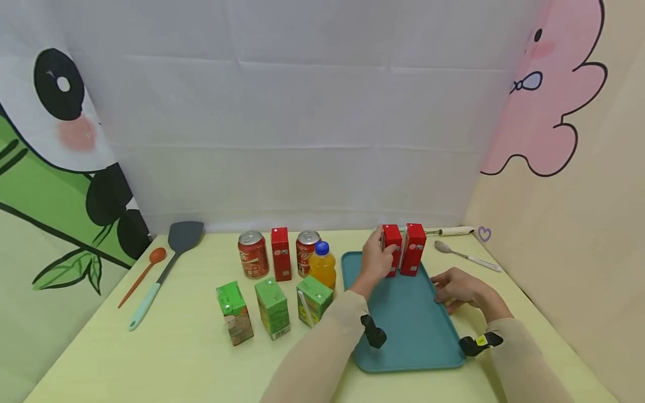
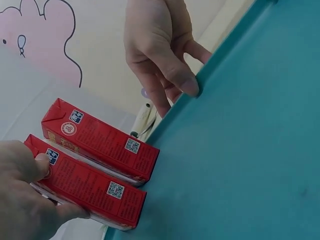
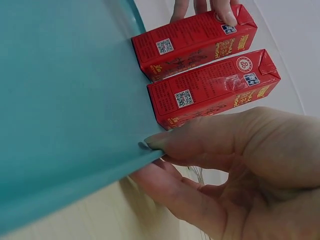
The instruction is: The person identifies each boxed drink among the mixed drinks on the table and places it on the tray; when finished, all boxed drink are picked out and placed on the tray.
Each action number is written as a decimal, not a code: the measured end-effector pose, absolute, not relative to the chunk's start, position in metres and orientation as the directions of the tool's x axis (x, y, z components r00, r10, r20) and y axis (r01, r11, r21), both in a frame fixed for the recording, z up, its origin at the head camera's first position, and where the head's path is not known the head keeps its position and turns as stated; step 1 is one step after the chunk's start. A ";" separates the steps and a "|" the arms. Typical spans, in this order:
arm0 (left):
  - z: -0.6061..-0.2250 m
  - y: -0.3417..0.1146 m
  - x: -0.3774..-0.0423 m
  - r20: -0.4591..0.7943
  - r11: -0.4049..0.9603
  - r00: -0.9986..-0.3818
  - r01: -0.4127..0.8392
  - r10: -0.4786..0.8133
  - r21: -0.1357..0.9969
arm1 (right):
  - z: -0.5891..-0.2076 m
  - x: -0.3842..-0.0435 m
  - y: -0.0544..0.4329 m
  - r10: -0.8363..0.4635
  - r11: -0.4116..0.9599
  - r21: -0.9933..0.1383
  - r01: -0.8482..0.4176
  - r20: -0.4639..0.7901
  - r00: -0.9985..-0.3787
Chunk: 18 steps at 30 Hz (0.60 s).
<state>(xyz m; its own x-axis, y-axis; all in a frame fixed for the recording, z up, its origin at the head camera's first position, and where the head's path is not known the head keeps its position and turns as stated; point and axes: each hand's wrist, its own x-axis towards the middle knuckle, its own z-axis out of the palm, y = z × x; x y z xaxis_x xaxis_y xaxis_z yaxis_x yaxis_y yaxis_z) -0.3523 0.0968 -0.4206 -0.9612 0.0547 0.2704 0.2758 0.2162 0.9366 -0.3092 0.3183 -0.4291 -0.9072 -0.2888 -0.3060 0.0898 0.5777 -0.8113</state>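
Two red drink cartons stand side by side at the far end of a teal tray (image 1: 408,330). My left hand (image 1: 375,260) grips the left carton (image 2: 92,187), thumb on its printed face and fingers round its far side. Close beside it, the right carton (image 3: 215,90) stands upright with a narrow gap between the two. My right hand (image 1: 461,291) pinches the tray's right rim, thumb on top and fingers beneath, as the right wrist view shows.
Left of the tray are two cola cans (image 1: 253,254), another red carton (image 1: 281,254), an orange juice bottle (image 1: 322,266) and several green cartons (image 1: 272,308). A spatula (image 1: 185,238) and an orange spoon (image 1: 146,271) lie far left. A grey spoon (image 1: 466,256) lies right, near a whisk (image 1: 456,230).
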 end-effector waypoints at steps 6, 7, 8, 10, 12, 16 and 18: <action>-0.425 0.101 -0.362 0.279 0.225 -0.957 0.288 0.076 0.931 | -0.431 -0.307 0.319 -0.289 0.572 -0.815 0.090 -0.304 -0.908; -0.425 0.101 -0.363 0.278 0.229 -0.957 0.289 0.079 0.930 | -0.430 -0.307 0.319 -0.290 0.575 -0.813 0.091 -0.307 -0.907; -0.425 0.102 -0.364 0.278 0.231 -0.957 0.290 0.083 0.929 | -0.430 -0.308 0.319 -0.288 0.577 -0.811 0.093 -0.309 -0.906; -0.424 0.102 -0.365 0.285 0.234 -0.954 0.298 0.089 0.925 | -0.429 -0.308 0.319 -0.290 0.576 -0.812 0.092 -0.309 -0.906; -0.424 0.102 -0.366 0.294 0.237 -0.952 0.307 0.089 0.922 | -0.428 -0.309 0.319 -0.293 0.575 -0.813 0.091 -0.309 -0.905; -0.424 0.101 -0.365 0.286 0.259 -0.954 0.301 0.096 0.918 | -0.428 -0.309 0.318 -0.299 0.568 -0.818 0.091 -0.308 -0.903; -0.424 0.100 -0.364 0.282 0.270 -0.954 0.299 0.101 0.915 | -0.429 -0.308 0.318 -0.299 0.567 -0.819 0.093 -0.309 -0.903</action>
